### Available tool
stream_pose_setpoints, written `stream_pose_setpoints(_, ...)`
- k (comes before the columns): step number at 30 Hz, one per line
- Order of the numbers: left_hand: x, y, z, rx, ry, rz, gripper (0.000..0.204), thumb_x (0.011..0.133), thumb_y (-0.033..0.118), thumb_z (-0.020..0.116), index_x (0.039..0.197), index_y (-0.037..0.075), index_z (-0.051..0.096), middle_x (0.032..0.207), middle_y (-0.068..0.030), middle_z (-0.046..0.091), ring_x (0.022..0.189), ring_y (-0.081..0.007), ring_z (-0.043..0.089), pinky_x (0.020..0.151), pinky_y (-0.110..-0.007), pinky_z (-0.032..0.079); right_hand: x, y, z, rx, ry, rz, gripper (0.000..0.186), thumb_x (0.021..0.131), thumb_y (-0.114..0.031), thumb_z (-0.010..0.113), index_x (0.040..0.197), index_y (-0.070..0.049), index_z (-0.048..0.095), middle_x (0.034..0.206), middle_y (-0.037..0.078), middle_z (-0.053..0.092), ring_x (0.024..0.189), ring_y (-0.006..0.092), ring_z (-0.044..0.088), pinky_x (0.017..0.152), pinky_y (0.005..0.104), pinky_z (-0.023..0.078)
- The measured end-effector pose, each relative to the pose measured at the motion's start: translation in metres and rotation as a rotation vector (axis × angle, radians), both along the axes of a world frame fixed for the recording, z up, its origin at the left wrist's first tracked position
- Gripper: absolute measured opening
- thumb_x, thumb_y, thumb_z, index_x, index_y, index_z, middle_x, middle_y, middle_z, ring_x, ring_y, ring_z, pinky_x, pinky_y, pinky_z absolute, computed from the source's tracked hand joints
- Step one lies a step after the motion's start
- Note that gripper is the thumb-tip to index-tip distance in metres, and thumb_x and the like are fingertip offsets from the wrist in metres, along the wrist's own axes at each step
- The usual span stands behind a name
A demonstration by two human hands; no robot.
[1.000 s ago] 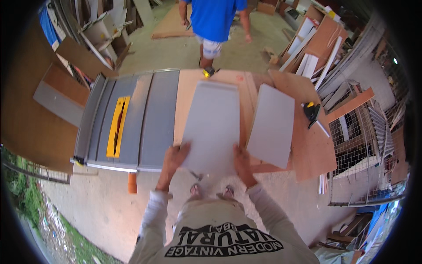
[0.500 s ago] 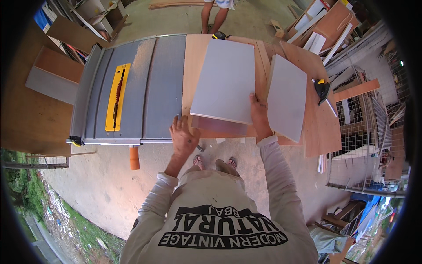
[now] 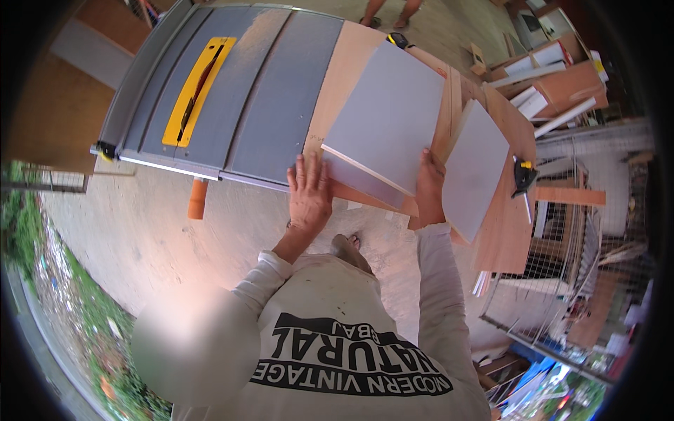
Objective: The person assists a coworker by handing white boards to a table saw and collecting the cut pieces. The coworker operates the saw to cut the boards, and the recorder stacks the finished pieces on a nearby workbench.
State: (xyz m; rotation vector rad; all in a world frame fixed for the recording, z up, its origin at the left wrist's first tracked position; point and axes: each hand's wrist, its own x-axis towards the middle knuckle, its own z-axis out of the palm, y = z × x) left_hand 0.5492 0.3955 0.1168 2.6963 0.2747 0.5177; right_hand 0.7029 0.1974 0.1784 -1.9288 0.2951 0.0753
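A light grey rectangular board (image 3: 390,112) lies slanted on the plywood surface (image 3: 344,59) beside the table saw. My right hand (image 3: 430,186) grips its near right edge, thumb on top; the other fingers are mostly hidden. Under its near edge, part of another panel (image 3: 368,184) shows. My left hand (image 3: 309,196) rests with fingers stretched out over the near edge of the work surface, close to the board's near left corner and holding nothing. Another grey board (image 3: 477,172) lies to the right of my right hand.
The table saw (image 3: 274,98) has a yellow insert (image 3: 173,126) around its blade, with sawdust behind. A tape measure (image 3: 399,40) and a black tool with a yellow knob (image 3: 523,175) lie on the plywood. Another person's legs (image 3: 390,12) stand beyond. Wood offcuts (image 3: 572,91) are piled at right.
My view has turned and shifted. My left hand has moved from the saw table's near right corner toward the board, its fingers now stretched out. My right hand stays on the board's edge.
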Motion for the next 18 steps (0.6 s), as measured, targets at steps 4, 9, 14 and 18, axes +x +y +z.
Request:
stream_pose_setpoints(4,-0.011,-0.024,0.012,0.036,0.115,-0.081,0.052,0.089,0.015,0.048,0.136,-0.003,0.039,0.147,-0.0266,0.024,0.14,-0.0404,0.016,0.109,-0.06,0.016,0.011,-0.01,-0.015,0.074,-0.013,0.076,0.048,0.095,-0.033,0.053,0.124,0.005,0.054,0.12,0.018,0.057,0.109,0.0262,0.054,0.094,0.0344,0.043)
stream_pose_setpoints(9,-0.025,-0.052,0.02,0.195,0.213,-0.116,0.053,0.085,0.011,0.048,0.136,-0.002,0.04,0.15,-0.0195,0.022,0.14,-0.0395,0.018,0.108,-0.062,0.018,0.002,-0.003,-0.005,0.131,0.108,0.064,0.038,0.097,-0.027,0.048,0.118,0.004,0.055,0.11,0.014,0.06,0.095,0.0233,0.057,0.087,0.034,0.044)
stream_pose_setpoints(14,-0.051,-0.087,0.006,0.051,0.132,-0.136,0.045,0.083,0.008,0.053,0.126,-0.004,0.048,0.144,-0.0201,0.034,0.135,-0.0407,0.027,0.104,-0.062,0.023,0.02,-0.026,-0.03,0.406,0.182,0.283,0.032,0.097,-0.019,0.05,0.12,0.003,0.053,0.111,0.011,0.058,0.096,0.0185,0.057,0.081,0.0329,0.049)
stream_pose_setpoints(18,-0.061,-0.116,-0.011,-0.171,-0.019,0.098,0.033,0.083,0.009,0.061,0.113,-0.004,0.055,0.117,-0.0219,0.055,0.115,-0.0413,0.047,0.095,-0.052,0.037,0.025,-0.035,-0.016,0.434,0.221,0.428,0.034,0.097,-0.016,0.049,0.125,0.002,0.048,0.118,0.01,0.055,0.101,0.0182,0.056,0.082,0.0334,0.049)
